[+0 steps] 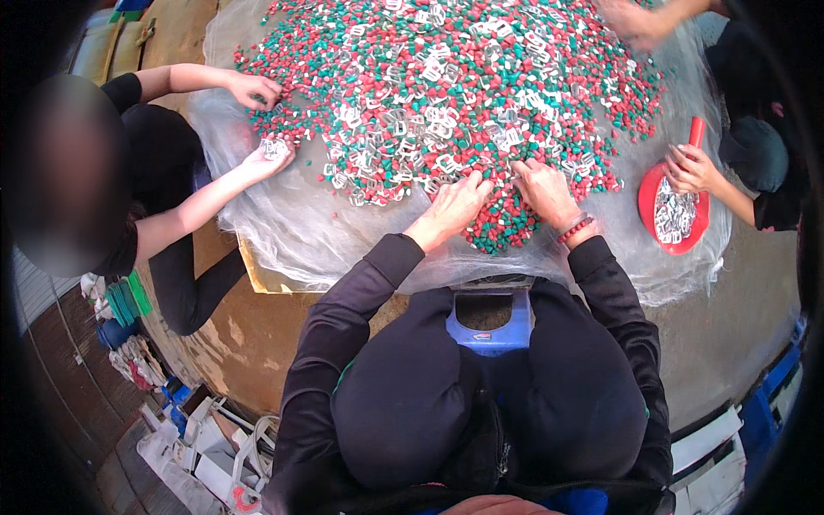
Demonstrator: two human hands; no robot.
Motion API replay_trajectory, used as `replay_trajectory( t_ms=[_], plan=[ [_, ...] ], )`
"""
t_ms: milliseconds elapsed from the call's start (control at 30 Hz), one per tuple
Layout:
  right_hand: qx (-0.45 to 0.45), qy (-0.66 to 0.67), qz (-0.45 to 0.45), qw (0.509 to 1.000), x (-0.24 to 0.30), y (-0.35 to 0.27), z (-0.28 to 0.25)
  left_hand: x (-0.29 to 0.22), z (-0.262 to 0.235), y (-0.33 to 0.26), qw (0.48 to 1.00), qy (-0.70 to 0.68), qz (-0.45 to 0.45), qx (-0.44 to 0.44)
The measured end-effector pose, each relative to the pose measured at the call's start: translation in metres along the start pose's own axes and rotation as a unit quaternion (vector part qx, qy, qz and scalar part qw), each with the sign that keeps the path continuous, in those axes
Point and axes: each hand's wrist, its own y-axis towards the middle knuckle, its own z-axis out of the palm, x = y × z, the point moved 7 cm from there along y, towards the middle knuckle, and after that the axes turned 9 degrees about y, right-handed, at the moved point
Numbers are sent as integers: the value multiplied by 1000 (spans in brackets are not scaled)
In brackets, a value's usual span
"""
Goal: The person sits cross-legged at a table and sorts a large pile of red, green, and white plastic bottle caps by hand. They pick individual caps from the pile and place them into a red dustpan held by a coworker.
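Note:
A wide heap of small red, green and white pieces (506,227) covers a sheet of clear plastic, with pale slotted buckles (446,163) scattered all through it. At the near edge of the heap, my left hand (457,206) is closed, its fingertips pinched together among the pieces. Just right of it, my right hand (548,194) also has bent, closed fingers touching the heap, a red bead bracelet on its wrist. What either hand pinches is too small or hidden to make out.
At left, one person's hand (273,154) holds several buckles while the other reaches into the heap. At right, another person's hand (693,170) rests on a red scoop (645,202) full of buckles. Plastic sheeting (300,245) drapes the edge. A blue stool (515,330) stands between my knees.

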Motion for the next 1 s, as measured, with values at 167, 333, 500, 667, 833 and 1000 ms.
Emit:
replay_trajectory(
  t_ms=[167,333,500,667,833,1000],
  plan=[
    [-100,174,42,979,-6,-3,-20,43,-47,9,975,-194,-53,-91],
    [1,524,248,815,-21,-22,-8,53,-55,15,691,-711,-122,46],
    [14,846,151,512,0,-23,-30,31,-79,31,512,-856,11,70],
    [35,784,172,595,-8,-26,-46,29,-51,52,814,-566,-43,126],
    [-70,255,188,946,-30,13,-33,19,-35,56,999,22,-13,20],
    [-33,159,104,981,-9,18,3,56,-69,34,846,-525,-87,-36]
  ],
)
